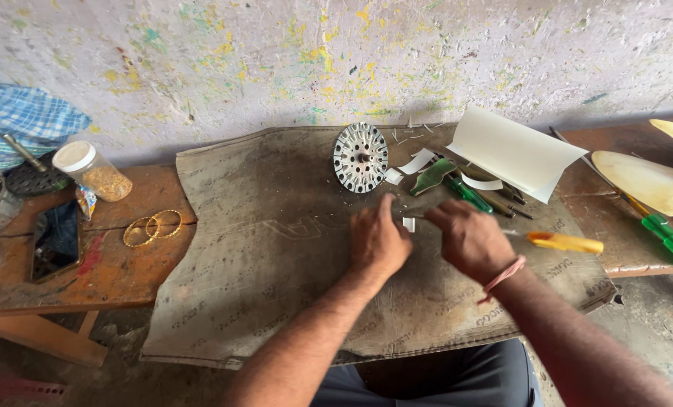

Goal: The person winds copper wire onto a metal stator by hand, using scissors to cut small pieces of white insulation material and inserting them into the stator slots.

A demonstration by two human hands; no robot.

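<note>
Right now I pinch a small white paper piece (408, 224) between my left hand (378, 241) and right hand (468, 240), both closed on it, on the brown sack mat (276, 249). Behind the piece stands a round metal disc (360, 157).

A dark phone (56, 240) with a black, unlit screen is seen lying flat on the left part of the wooden desk (118, 283). A clear jar (95, 172) with a white lid, filled with yellowish grains, is laid on its side just behind it. Between jar and phone a small crumpled sachet (86, 202) in blue, orange and silver is found. The desk's middle is covered by a grey-brown printed sack (276, 271), spread flat, its faded lettering facing up.
</note>
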